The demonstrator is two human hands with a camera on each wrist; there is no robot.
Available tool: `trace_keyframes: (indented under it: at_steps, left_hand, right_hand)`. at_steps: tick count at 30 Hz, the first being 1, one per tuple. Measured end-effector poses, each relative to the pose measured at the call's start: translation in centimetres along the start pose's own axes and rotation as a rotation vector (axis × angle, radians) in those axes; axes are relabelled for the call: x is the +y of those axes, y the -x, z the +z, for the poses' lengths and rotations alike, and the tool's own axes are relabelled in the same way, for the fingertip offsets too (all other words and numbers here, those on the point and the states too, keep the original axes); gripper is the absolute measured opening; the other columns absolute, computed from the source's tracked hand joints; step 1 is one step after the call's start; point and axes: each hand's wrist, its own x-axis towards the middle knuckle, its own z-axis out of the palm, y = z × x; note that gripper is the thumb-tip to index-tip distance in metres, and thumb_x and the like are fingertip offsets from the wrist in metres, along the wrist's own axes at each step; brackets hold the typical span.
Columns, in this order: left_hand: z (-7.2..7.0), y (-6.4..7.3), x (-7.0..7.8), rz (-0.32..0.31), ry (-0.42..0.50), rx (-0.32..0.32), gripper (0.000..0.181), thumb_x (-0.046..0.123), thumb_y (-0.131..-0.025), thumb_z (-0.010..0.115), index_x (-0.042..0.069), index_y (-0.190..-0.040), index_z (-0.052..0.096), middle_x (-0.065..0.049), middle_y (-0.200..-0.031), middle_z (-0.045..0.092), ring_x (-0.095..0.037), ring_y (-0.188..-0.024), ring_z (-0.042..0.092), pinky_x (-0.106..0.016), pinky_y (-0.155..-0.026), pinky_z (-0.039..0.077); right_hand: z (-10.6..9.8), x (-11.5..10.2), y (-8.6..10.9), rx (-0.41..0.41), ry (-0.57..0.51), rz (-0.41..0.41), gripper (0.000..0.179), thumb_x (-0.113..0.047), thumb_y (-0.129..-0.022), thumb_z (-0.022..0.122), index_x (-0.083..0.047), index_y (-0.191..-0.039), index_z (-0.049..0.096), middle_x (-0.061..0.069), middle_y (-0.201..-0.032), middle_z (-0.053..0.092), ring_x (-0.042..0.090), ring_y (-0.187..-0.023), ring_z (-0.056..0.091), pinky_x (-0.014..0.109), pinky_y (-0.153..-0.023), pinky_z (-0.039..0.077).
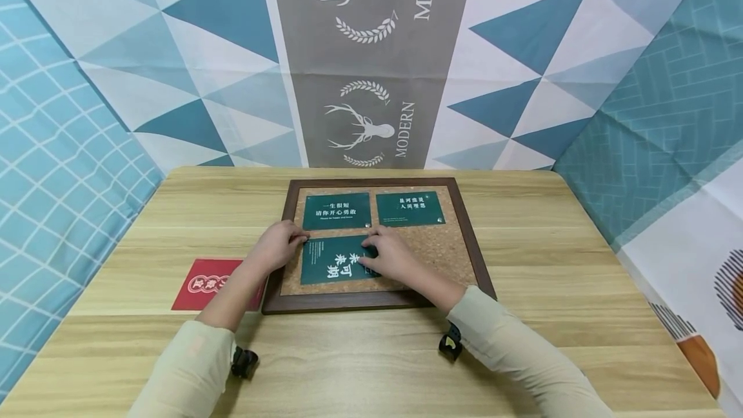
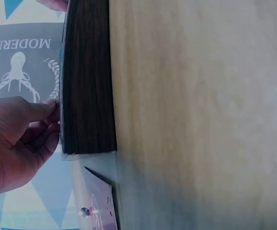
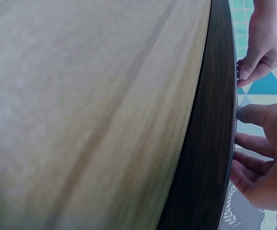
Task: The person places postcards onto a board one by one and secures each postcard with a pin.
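Note:
A cork board in a dark wooden frame lies on the table. Two green cards with white writing, the upper left card and the upper right card, are on its cork. Below them lies a third green card, its right part under my right hand. That hand's fingers are spread and rest on the card. At the third card's upper left corner, my left hand pinches a tiny thing that looks like a pushpin, mostly hidden by the fingertips.
A red card with pale print lies left of the board, partly behind the left forearm. On it the left wrist view shows a small shiny pin. The wooden table ends at patterned cloth walls behind and at the sides.

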Motion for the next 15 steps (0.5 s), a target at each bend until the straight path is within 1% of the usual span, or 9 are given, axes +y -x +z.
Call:
trace_keyframes:
  at_steps: [3,10,12,15]
  left_hand:
    - [0.14,-0.08,-0.14,-0.019,0.019,0.003,0.019,0.01,-0.092,0.057,0.0,-0.099,0.072,-0.015,-0.092,0.064,-0.023,-0.081,0.058,-0.041,-0.075,0.05]
    - [0.12,-0.2,-0.36,-0.093,0.09,0.004,0.02,0.013,-0.092,0.058,0.001,-0.1,0.072,-0.016,-0.098,0.067,-0.026,-0.088,0.06,-0.043,-0.08,0.05]
    - [0.08,-0.22,-0.38,-0.1,0.104,0.004,0.02,0.014,-0.093,0.058,0.002,-0.1,0.072,-0.017,-0.1,0.067,-0.027,-0.09,0.06,-0.044,-0.082,0.05]
    - [0.06,-0.27,-0.46,-0.093,0.111,0.007,0.02,0.014,-0.093,0.058,0.002,-0.099,0.073,-0.017,-0.101,0.067,-0.029,-0.093,0.061,-0.045,-0.083,0.05]
  right_hand:
    - [0.11,0.0,0.0,-0.004,0.007,0.0,0.035,-0.033,-0.084,0.069,-0.009,-0.11,0.069,0.01,-0.126,0.055,0.028,-0.119,0.05,0.041,-0.099,0.043]
    - [0.12,0.03,-0.1,0.0,-0.004,-0.002,0.035,-0.032,-0.084,0.069,-0.008,-0.11,0.069,0.011,-0.127,0.055,0.029,-0.12,0.05,0.042,-0.1,0.042]
    - [0.09,0.05,-0.1,0.0,-0.004,-0.004,0.035,-0.032,-0.085,0.069,-0.008,-0.11,0.069,0.011,-0.126,0.055,0.028,-0.119,0.05,0.042,-0.1,0.042]
    - [0.03,0.07,-0.07,-0.001,-0.004,-0.003,0.035,-0.032,-0.085,0.069,-0.008,-0.11,0.069,0.011,-0.127,0.055,0.029,-0.12,0.05,0.042,-0.1,0.042]
